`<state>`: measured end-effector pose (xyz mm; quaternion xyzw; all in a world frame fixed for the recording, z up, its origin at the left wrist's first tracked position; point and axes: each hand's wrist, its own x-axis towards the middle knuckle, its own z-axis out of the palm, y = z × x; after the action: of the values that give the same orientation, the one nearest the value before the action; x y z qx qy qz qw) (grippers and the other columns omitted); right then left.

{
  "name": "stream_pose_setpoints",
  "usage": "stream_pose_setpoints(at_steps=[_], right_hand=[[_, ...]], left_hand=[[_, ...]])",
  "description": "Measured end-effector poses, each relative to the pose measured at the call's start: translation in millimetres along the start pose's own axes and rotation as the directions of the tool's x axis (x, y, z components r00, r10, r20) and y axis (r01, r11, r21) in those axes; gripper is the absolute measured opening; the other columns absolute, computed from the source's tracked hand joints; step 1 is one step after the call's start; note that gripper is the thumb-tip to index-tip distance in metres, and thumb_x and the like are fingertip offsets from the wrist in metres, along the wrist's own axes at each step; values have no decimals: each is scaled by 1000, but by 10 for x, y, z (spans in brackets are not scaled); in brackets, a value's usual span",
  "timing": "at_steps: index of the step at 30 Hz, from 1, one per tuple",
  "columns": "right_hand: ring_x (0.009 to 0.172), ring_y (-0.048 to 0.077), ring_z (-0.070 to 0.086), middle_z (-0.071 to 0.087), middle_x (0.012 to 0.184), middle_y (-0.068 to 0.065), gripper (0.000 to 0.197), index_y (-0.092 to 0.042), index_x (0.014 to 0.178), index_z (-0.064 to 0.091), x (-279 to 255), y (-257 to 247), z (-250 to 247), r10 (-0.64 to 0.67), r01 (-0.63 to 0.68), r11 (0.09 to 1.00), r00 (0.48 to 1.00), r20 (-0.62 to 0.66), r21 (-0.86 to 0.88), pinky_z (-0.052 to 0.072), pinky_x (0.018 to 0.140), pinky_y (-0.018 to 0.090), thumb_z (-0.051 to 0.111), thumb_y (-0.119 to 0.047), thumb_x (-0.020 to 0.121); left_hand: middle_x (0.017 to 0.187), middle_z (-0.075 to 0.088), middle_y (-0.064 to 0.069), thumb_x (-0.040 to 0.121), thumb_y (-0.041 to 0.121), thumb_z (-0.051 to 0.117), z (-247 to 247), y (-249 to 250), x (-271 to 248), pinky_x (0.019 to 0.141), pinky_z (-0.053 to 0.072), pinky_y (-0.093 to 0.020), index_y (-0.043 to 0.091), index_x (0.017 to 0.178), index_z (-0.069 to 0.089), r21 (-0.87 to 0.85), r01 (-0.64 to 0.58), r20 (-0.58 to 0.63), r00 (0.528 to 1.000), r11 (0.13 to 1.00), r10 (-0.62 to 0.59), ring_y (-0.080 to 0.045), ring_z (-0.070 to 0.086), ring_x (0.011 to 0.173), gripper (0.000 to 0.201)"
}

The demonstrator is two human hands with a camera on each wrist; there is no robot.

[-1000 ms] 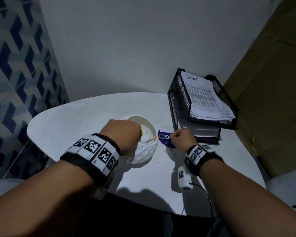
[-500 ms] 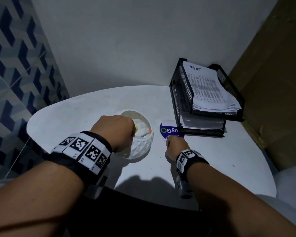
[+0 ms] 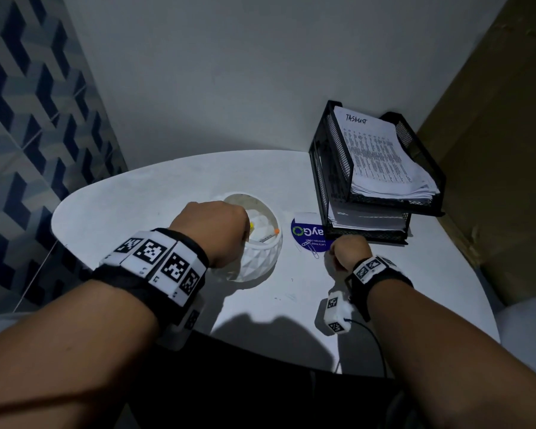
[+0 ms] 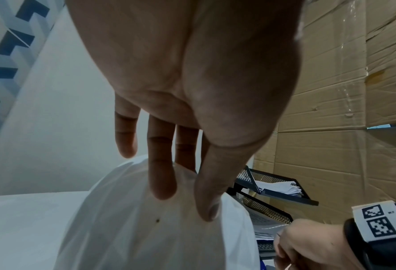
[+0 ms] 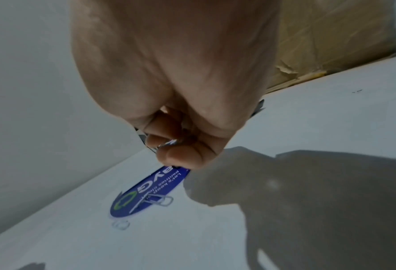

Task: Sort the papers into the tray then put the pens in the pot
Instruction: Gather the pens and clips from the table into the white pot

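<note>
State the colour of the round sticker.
Blue sticker, white lettering, green ring; clearest in the right wrist view.

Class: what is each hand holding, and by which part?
Right hand pinches a metal paper clip; which part is hidden. Left hand grips nothing, straight fingers against the white pot.

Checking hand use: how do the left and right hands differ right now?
The left hand rests fairly straight fingers on the white pot; the right hand curls its fingers, pinching a paper clip. Left is at the pot, right beside the blue sticker. Both wear marker wristbands.
</note>
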<state>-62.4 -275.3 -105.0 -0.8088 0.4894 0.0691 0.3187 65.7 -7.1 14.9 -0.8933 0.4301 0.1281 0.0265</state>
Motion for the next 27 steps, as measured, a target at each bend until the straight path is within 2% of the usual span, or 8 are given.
stream_pose_setpoints(at_steps=[3,6,8,13,16,21,24,27], right_hand=[[73,24,65,69,59,-4,39,-17,65,66,177,13,86,15,-9,994,999,-49,113,56,72,30,51,-16,101],[100,33,67,74,101,12,17,-12,92,73,172,-10,257,-25,25,1000,995,-100,-6,51,85,31,62,-24,96],[113,32,65,73,118,9,26,-15,115,73,156,-2,363,-82,71,994,989,-124,-89,47,90,28,70,-26,92],[102,34,69,74,103,11,7,-13,91,67,120,-50,427,-106,90,975,992,-68,-205,51,79,29,66,-11,85],[90,30,72,76,93,10,21,-6,93,74,115,-68,414,-47,45,973,999,-3,-226,57,71,27,71,-11,73],[72,26,74,71,67,7,16,-5,68,71,48,51,394,-15,45,961,994,112,-271,54,54,25,67,-15,56],[70,25,70,67,65,5,11,-10,64,66,-74,80,370,-52,81,958,992,111,-275,47,53,22,66,-20,60],[72,25,64,64,70,7,12,-13,72,64,-162,-125,171,-116,122,987,991,62,-106,53,65,29,72,-19,78]], left_hand=[[91,70,5,82,18,64,4,-11,15,67,37,-31,33,107,75,-2,1,4,1000,1000,-1,-24,65,84,31],[94,71,5,81,20,67,17,-6,25,67,40,-30,33,109,75,-10,-3,6,1000,1000,3,-24,66,86,32],[96,72,4,81,20,69,30,-1,33,69,42,-30,33,109,75,-12,-4,12,1000,1000,4,-24,66,87,32],[95,72,4,79,19,67,67,18,73,68,41,-30,34,108,75,11,-15,24,1000,1000,15,-24,67,87,33],[95,72,4,80,19,67,63,42,91,68,40,-30,34,109,75,20,-20,28,999,1000,19,-24,66,87,33],[96,72,4,80,22,68,54,110,119,69,41,-30,34,108,75,7,-34,13,999,999,34,-25,66,88,31],[94,72,5,77,22,71,69,129,119,69,42,-30,33,106,75,2,-47,17,999,999,47,-24,67,89,31],[89,71,5,73,23,74,73,114,104,65,40,-29,33,103,75,7,-45,30,999,999,44,-24,67,84,32]])
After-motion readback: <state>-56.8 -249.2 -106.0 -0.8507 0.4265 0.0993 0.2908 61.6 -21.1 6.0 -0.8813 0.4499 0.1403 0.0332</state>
